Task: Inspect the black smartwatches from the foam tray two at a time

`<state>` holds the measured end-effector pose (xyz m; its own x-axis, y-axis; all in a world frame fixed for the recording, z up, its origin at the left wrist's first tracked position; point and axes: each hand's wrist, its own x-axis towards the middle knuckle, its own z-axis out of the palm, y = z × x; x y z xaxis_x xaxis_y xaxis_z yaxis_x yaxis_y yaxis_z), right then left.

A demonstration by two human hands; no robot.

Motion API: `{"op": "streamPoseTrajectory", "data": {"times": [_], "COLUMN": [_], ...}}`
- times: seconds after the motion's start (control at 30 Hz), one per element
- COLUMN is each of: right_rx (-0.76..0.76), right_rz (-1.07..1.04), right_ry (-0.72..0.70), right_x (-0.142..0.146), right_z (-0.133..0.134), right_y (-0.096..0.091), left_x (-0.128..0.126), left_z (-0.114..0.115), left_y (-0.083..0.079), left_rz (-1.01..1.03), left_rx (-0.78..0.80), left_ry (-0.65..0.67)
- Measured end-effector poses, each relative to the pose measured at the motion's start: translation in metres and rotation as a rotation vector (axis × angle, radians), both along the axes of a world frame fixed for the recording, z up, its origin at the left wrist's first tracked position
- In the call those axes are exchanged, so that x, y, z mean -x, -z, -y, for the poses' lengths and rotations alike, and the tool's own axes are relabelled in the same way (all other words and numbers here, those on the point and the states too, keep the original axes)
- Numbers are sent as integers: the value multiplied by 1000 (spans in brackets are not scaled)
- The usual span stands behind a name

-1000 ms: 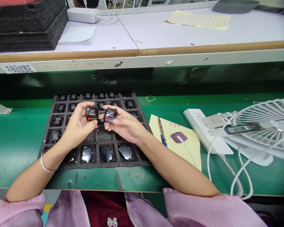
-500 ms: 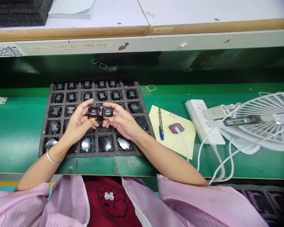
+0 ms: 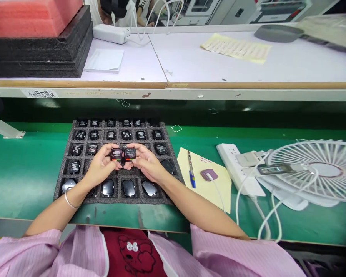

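Above the grey foam tray, my left hand is closed on a dark smartwatch body with lit text and a coloured strip on its screen. My right hand grips a second smartwatch body with a similar lit screen. The two watches are held side by side, screens up, thumbs at their lower edges. Whether they touch is hard to make out. Rows of more watch bodies sit in the tray's compartments; several show lit text, while those in the front row have dark, shiny screens. My hands hide some compartments.
Right of the tray, yellow paper carries a pen and a purple block with a white cable. Beyond are a power strip and a white fan. Stacked foam stands on the shelf; another person is behind.
The camera view has tilted up, showing more of the shelf and the area behind it. Both watches remain in my hands, now closer together.
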<state>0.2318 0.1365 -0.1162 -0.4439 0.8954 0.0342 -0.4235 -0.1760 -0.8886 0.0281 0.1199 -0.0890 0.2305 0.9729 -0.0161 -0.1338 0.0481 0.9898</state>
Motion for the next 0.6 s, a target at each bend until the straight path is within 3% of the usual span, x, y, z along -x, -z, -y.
{"op": "streamPoseTrajectory", "data": {"times": [0.6], "right_rx": [-40], "right_rz": [-38], "right_ry": [-17], "right_x": [-1], "right_z": [0], "right_y": [3], "left_x": [-1], "left_z": [-3], "left_y": [6], "left_rz": [-16], "left_rx": [-44], "left_ry": [-5]}}
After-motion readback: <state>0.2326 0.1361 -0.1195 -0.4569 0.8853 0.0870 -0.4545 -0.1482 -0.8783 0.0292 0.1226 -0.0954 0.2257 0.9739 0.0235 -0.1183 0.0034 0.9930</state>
